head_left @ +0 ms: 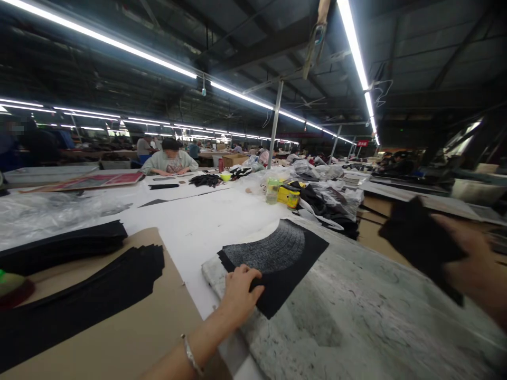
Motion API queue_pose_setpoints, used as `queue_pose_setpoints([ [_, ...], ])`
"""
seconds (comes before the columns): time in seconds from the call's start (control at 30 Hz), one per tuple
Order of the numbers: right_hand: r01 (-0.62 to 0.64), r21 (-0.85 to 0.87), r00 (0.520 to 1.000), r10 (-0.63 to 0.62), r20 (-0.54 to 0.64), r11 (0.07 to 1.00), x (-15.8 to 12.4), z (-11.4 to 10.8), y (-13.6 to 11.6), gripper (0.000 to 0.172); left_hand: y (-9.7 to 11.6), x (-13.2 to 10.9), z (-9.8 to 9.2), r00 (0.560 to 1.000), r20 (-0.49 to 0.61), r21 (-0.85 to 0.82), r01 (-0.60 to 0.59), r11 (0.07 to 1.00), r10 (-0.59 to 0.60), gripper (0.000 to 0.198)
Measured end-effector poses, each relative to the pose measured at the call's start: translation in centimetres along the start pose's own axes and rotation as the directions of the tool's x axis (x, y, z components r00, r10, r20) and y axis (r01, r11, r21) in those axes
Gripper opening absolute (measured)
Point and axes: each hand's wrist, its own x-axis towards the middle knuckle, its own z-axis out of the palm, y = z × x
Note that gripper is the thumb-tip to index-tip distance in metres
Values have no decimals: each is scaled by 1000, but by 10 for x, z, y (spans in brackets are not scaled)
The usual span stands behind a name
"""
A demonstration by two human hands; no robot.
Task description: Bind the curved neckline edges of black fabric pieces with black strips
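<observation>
A black fabric piece (291, 258) with a curved greyish band of fine broken lines lies in front of me. Its layered left edge suggests a stack. My left hand (242, 287) rests on its near-left part, thumb apart from the bent fingers. To the right, my right hand (471, 253) is raised and blurred, closed on another dark fabric piece (422, 243) that hangs at an angle. Under the curved-band piece is a marbled grey-white padded board (356, 316).
Black fabric stacks (119, 285) lie on brown cardboard (130, 338) at left, near clear plastic sheeting (59, 208). A yellow container (288, 196) and bagged goods (317, 184) sit ahead. Across the white table (190, 227), another person (170, 158) works.
</observation>
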Motion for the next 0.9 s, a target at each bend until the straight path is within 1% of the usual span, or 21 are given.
queue_pose_setpoints([
  [0.07,7,125,983,-30,184,992,-23,34,-43,24,13,-14,-12,998,56,-139,38,990,-31,37],
  [0.1,-19,202,957,-41,288,979,-40,54,-69,25,20,-24,-19,994,94,-247,82,966,-60,47],
  [0.13,-1,232,942,-77,328,973,-60,73,-97,24,25,-36,-27,986,132,-373,147,916,-104,56],
  [0.2,68,290,910,-178,373,955,-105,106,-153,18,30,-64,-44,953,202,-599,302,742,-225,68],
  [0.23,117,322,892,-242,381,939,-127,119,-180,16,30,-80,-53,933,218,-672,357,649,-287,72],
  [0.27,152,345,865,-293,407,926,-148,129,-205,15,29,-97,-63,912,218,-713,392,581,-348,73],
  [0.3,177,360,836,-333,436,916,-167,137,-227,16,25,-114,-72,893,204,-726,412,551,-400,72],
  [0.33,189,374,817,-356,453,908,-184,143,-248,18,21,-132,-82,875,187,-732,428,530,-448,68],
  [0.43,230,432,745,-443,499,872,-224,156,-303,22,1,-185,-110,810,128,-774,442,452,-572,56],
  [0.5,257,483,693,-508,511,837,-246,162,-336,22,-16,-221,-128,740,46,-803,427,416,-671,53],
  [0.57,275,550,640,-577,507,788,-266,166,-366,19,-35,-257,-144,645,-15,-811,440,386,-764,54],
  [0.6,277,590,610,-613,502,759,-277,166,-379,19,-44,-276,-151,601,-30,-807,457,374,-799,54],
  [0.67,280,687,534,-703,469,671,-298,165,-398,21,-63,-316,-167,541,-43,-804,480,351,-840,52],
  [0.73,303,793,450,-813,370,528,-317,163,-403,24,-78,-357,-184,489,-68,-819,471,329,-870,44],
  [0.8,380,861,379,-906,188,338,-331,165,-395,27,-86,-398,-201,444,-81,-821,478,312,-892,37],
  [0.83,446,855,366,-926,94,264,-335,170,-388,27,-88,-418,-210,418,-84,-815,493,304,-904,35],
  [0.87,533,826,331,-944,-2,185,-337,176,-380,27,-89,-437,-218,394,-89,-809,507,297,-915,35],
  [0.9,612,780,290,-954,-71,128,-337,184,-372,26,-89,-454,-226,368,-98,-801,522,293,-925,37],
])
